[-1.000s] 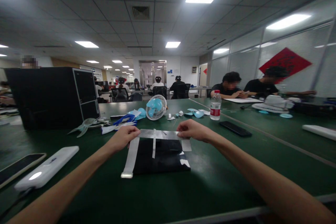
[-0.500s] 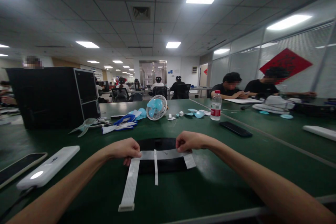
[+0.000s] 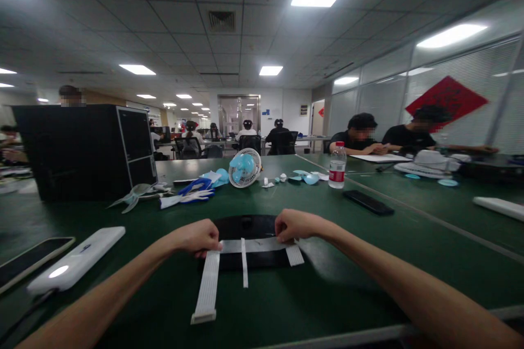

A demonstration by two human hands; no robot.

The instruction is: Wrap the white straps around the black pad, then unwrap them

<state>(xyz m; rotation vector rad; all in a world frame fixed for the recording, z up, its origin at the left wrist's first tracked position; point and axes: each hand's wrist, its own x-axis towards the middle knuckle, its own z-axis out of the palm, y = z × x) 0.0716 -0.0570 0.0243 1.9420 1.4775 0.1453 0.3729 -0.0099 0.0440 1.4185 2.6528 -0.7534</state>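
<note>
A grey flat strip [image 3: 256, 245] with white flat ribbon cables hanging from it lies across a black plate-like piece [image 3: 262, 223] on the table. At the strip's left end my left hand [image 3: 200, 237] is closed, thumb and fingers pinching it. My right hand [image 3: 297, 224] is closed on the right end, its fingertips partly hidden. From beneath the left hand a long white ribbon cable [image 3: 208, 286] runs toward me and ends in a connector. A narrow white strip [image 3: 244, 264] hangs at the middle, and a short ribbon piece [image 3: 295, 255] at the right.
On the green table [image 3: 327, 294] are a small fan [image 3: 245, 168], gloves [image 3: 190, 194], a bottle [image 3: 337, 166] and a black phone [image 3: 368, 202]. A white power bank [image 3: 77, 259] and another phone [image 3: 33, 262] lie left, before a black case [image 3: 73, 152]. Several people sit beyond.
Both hands have come slightly lower and nearer to me with the grey strip. The long ribbon cable's connector end has shifted a little right and away from me.
</note>
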